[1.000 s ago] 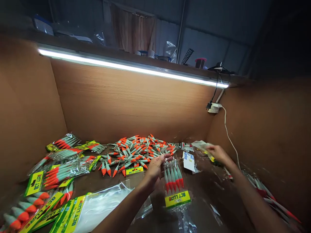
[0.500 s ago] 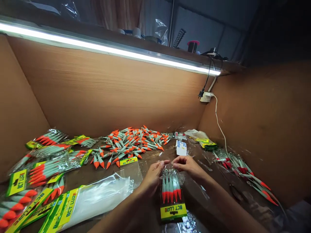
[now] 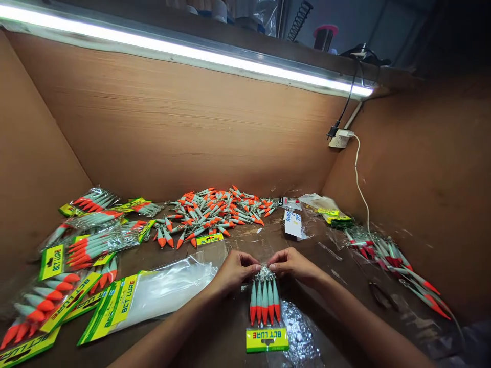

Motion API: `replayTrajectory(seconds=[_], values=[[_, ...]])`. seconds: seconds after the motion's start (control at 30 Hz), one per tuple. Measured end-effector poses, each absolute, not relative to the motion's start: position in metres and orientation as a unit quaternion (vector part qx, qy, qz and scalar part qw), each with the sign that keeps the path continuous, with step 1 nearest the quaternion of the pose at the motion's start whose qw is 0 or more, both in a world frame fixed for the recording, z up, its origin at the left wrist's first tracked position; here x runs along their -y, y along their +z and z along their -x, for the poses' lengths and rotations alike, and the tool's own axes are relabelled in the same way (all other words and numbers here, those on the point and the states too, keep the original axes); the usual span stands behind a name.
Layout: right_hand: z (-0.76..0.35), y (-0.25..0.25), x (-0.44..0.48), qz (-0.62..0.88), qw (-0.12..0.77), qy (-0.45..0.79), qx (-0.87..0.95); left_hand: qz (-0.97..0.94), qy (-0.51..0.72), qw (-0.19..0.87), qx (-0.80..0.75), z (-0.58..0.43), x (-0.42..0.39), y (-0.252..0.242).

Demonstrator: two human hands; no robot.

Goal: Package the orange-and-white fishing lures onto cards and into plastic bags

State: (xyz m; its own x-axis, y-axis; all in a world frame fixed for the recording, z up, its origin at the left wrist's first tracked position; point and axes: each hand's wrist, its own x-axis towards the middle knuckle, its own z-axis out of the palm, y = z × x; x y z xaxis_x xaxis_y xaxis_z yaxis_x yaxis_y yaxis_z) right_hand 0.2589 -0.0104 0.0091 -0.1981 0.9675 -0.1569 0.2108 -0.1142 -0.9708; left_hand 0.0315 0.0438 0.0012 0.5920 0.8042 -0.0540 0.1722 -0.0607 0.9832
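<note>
A clear packet of fishing lures [image 3: 264,304] lies in front of me, holding several grey-green lures with red-orange tips side by side. Its yellow header card points toward me and reads upside down. My left hand [image 3: 238,271] pinches the far end of the packet at its left corner, near the lures' metal hooks. At the right corner, my right hand [image 3: 292,265] pinches the same plastic edge between thumb and forefinger. Whether that edge is sealed I cannot tell. Crumpled clear plastic [image 3: 301,332] shows under and beside the packet.
Loose lures [image 3: 215,212] form a heap at the back. Filled packets [image 3: 92,250] pile up at left, near a stack of flat bags [image 3: 153,296]. On the right are pliers [image 3: 381,296], more lures [image 3: 387,255] and a white cable [image 3: 357,174]. A paper label [image 3: 293,225] stands behind my hands.
The view has tilted downward and shifted left. Both hands stay at the packet's far end; the packet now lies straighter and flatter, with its lures spread more evenly.
</note>
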Motion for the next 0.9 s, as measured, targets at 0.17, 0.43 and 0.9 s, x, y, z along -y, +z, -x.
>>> replayTrajectory(seconds=[0.17,0.43,0.9], values=[[-0.251,0.006,0.014,0.543,0.374,0.475,0.583,-0.724,0.285,0.522,-0.350,-0.021,-0.038,0.013],[-0.251,0.002,0.022,0.535,0.365,0.364,0.670,-0.744,0.242,0.549,-0.295,-0.022,-0.037,0.007],[-0.270,-0.008,0.060,0.429,0.256,0.043,0.865,-0.823,0.249,0.434,-0.268,-0.013,-0.013,-0.002]])
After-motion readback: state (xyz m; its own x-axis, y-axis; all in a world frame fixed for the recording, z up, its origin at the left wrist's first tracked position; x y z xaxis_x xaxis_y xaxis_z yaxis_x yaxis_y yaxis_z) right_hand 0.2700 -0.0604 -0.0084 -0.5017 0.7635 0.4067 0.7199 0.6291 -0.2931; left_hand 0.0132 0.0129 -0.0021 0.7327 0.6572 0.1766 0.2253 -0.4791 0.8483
